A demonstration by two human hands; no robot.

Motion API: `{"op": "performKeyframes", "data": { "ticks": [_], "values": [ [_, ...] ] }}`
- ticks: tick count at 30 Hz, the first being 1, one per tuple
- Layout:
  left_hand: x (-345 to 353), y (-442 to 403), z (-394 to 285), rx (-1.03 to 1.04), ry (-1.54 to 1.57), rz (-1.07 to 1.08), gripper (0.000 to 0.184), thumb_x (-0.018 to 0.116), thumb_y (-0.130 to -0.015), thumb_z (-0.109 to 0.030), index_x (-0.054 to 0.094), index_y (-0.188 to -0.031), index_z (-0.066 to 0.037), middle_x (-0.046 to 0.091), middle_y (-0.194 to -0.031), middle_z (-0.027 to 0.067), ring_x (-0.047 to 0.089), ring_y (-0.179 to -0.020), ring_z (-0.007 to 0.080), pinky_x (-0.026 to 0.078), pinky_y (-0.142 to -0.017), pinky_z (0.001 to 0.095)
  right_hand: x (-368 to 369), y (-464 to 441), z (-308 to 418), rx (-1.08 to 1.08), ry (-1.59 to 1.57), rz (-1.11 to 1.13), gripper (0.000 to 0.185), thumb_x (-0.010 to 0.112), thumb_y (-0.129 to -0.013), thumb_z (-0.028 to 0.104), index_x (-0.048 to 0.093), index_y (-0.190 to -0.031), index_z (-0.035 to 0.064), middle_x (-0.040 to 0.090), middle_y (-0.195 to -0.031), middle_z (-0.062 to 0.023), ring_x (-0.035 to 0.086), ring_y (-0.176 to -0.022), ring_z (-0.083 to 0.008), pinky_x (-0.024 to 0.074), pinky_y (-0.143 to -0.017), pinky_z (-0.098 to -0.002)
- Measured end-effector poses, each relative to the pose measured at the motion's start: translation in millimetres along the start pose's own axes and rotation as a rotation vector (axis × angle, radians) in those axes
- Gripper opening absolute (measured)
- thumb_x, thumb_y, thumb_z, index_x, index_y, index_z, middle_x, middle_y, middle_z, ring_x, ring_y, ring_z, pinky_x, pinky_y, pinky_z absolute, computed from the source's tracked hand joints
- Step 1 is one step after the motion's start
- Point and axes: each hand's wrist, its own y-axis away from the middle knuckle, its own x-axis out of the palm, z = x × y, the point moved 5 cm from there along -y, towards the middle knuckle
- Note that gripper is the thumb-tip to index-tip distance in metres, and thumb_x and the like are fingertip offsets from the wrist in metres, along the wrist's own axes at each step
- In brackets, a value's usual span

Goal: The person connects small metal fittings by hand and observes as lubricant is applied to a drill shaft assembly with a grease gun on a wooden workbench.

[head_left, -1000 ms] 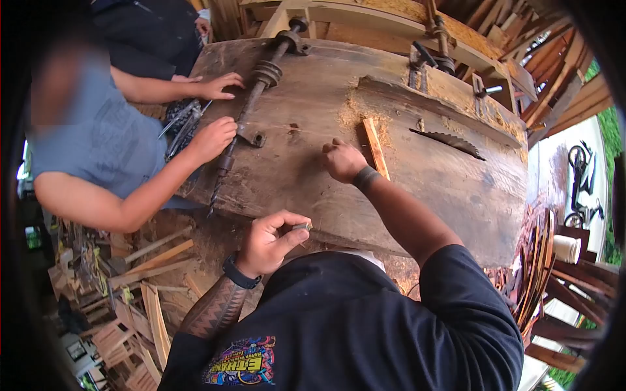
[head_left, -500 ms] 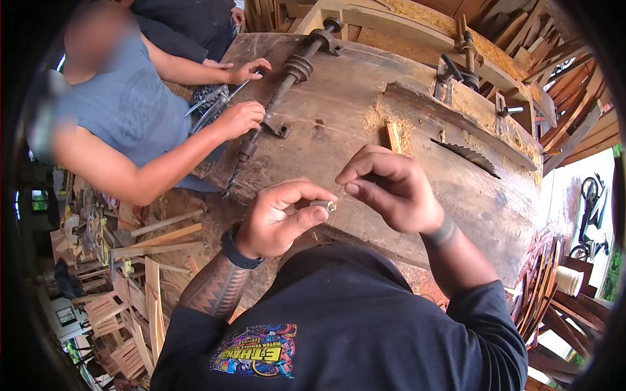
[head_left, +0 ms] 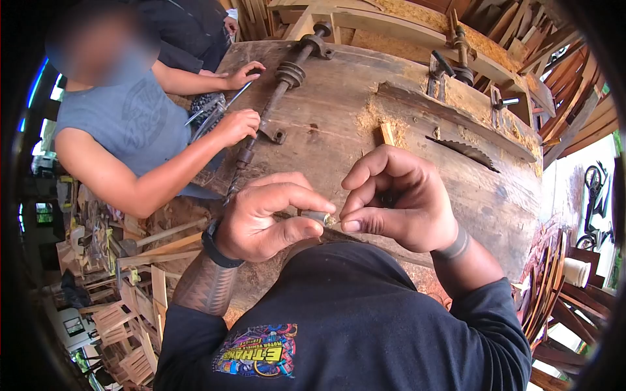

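Observation:
My left hand (head_left: 270,212) pinches a small grey cylinder (head_left: 315,214) between thumb and fingers. A yellowish, ragged bit (head_left: 330,221) sticks out of the cylinder's right end. My right hand (head_left: 407,202) is close beside that end, its thumb and a finger pressed together while the index finger curves above them. Whether anything tiny sits in that right pinch is too small to tell. Both hands are above the near edge of a worn wooden bench (head_left: 326,156).
A metal shaft with a pulley (head_left: 290,73) lies along the bench's left side. A toothed saw blade (head_left: 466,153) pokes through the top, near sawdust and a wood offcut (head_left: 387,133). At left, a co-worker (head_left: 124,124) rests both hands by the shaft. Wood pieces (head_left: 137,326) are heaped lower left.
My right hand has come down and closer to the cylinder's ragged end, its thumb and finger closing. My left hand has shifted slightly left and down, still pinching the cylinder.

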Motion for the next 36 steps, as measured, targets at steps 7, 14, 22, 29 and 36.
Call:
{"op": "performKeyframes", "data": {
  "ticks": [7,14,22,29,36],
  "values": [
    [-6.3,-11.6,-6.6,0.050,-0.036,0.091,0.031,0.083,-0.090,-0.024,0.076,-0.104,0.002,0.070,-0.086,0.0111,0.065,-0.073,0.0187,0.050,-0.065,0.0311,-2.7,-5.2,-4.1,0.095,-0.147,-0.031,0.041,0.080,-0.083,-0.011,0.056,-0.113,0.0033,0.075,-0.089,-0.0118,0.073,-0.084,-0.0144,0.0554,-0.074,-0.0240],
    [-6.6,-16.9,-7.3,0.072,-0.051,0.140,0.031,0.083,-0.089,-0.022,0.076,-0.105,0.003,0.070,-0.087,0.0120,0.066,-0.072,0.0199,0.050,-0.064,0.0313,-5.0,-7.3,-3.8,0.079,-0.204,-0.015,0.040,0.078,-0.085,-0.010,0.053,-0.115,0.0032,0.076,-0.090,-0.0131,0.074,-0.086,-0.0147,0.0562,-0.075,-0.0248],
    [-4.1,-22.3,-6.2,0.044,-0.061,0.149,0.030,0.084,-0.088,-0.020,0.076,-0.104,0.004,0.070,-0.083,0.0120,0.067,-0.072,0.0204,0.051,-0.064,0.0318,-8.5,-5.8,-6.3,0.047,-0.165,-0.019,0.040,0.078,-0.086,-0.009,0.052,-0.114,0.0037,0.076,-0.090,-0.0126,0.074,-0.087,-0.0148,0.0571,-0.076,-0.0253],
    [-3.5,-24.5,-5.7,0.051,-0.057,0.160,0.031,0.084,-0.089,-0.022,0.076,-0.103,0.004,0.070,-0.083,0.0121,0.067,-0.072,0.0201,0.051,-0.064,0.0317,-9.8,-5.3,-7.8,0.037,-0.209,-0.020,0.041,0.076,-0.086,-0.011,0.050,-0.113,0.0046,0.075,-0.090,-0.0124,0.074,-0.087,-0.0157,0.0577,-0.073,-0.0259],
    [-1.1,-26.2,-6.8,0.029,-0.078,0.178,0.031,0.083,-0.089,-0.023,0.075,-0.101,0.004,0.069,-0.082,0.0115,0.067,-0.071,0.0205,0.051,-0.063,0.0319,-9.2,-5.4,-6.3,0.026,-0.214,0.011,0.041,0.075,-0.087,-0.011,0.049,-0.113,0.0055,0.075,-0.093,-0.0129,0.074,-0.089,-0.0169,0.0580,-0.075,-0.0261]
  ]
}}
